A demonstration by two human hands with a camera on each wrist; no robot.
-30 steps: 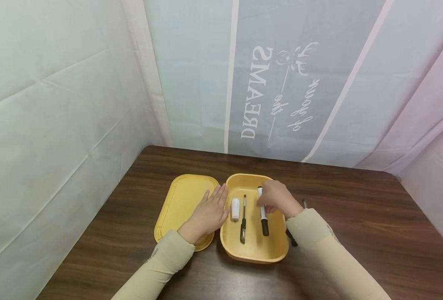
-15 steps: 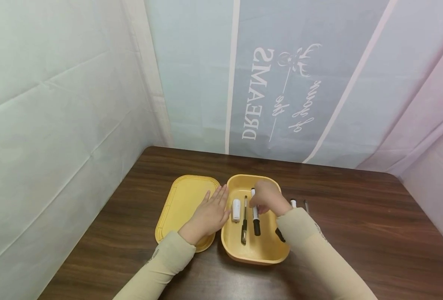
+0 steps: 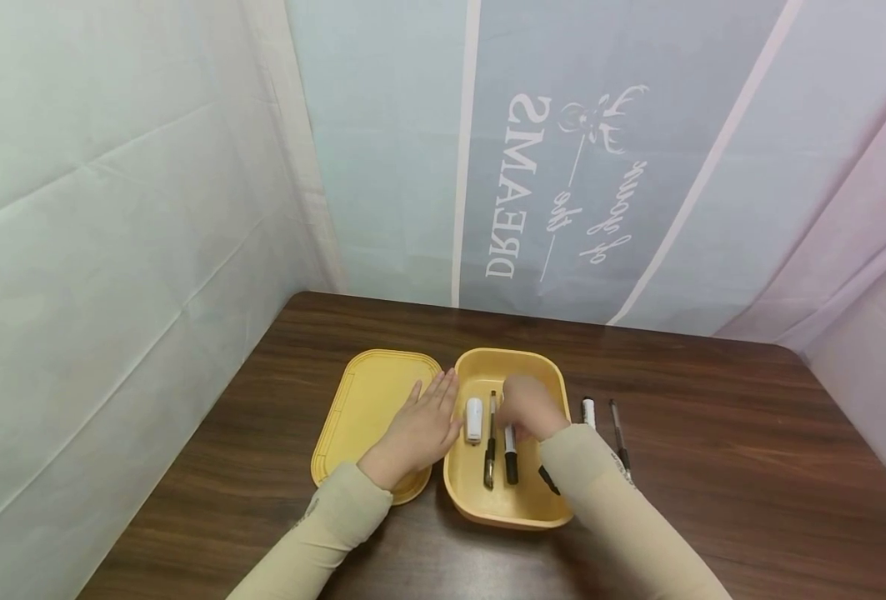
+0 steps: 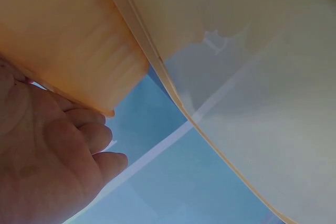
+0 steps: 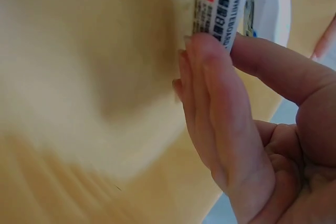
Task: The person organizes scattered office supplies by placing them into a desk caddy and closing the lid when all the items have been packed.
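My right hand (image 3: 528, 407) reaches into the yellow box (image 3: 513, 517) and pinches a white whiteboard marker (image 5: 220, 11) between thumb and fingers. Its black end points toward me, close over the box floor. Left of it in the box lie a black-gripped pen (image 3: 490, 450) and a small white oblong item (image 3: 473, 420). With fingers straight, my left hand (image 3: 414, 432) rests at the box's left rim, over the edge of the yellow lid (image 3: 371, 400). In the left wrist view its fingertips touch the box wall (image 4: 79, 40).
On the brown table (image 3: 750, 450), right of the box, lie another white marker (image 3: 588, 412), partly behind the right sleeve, and a pen (image 3: 620, 437). Fabric curtains (image 3: 382, 167) stand behind the table and at both sides.
My right hand has carried the marker leftward and down in the box, beside the pen. More of the marker and pen on the table shows now. The left hand stays put.
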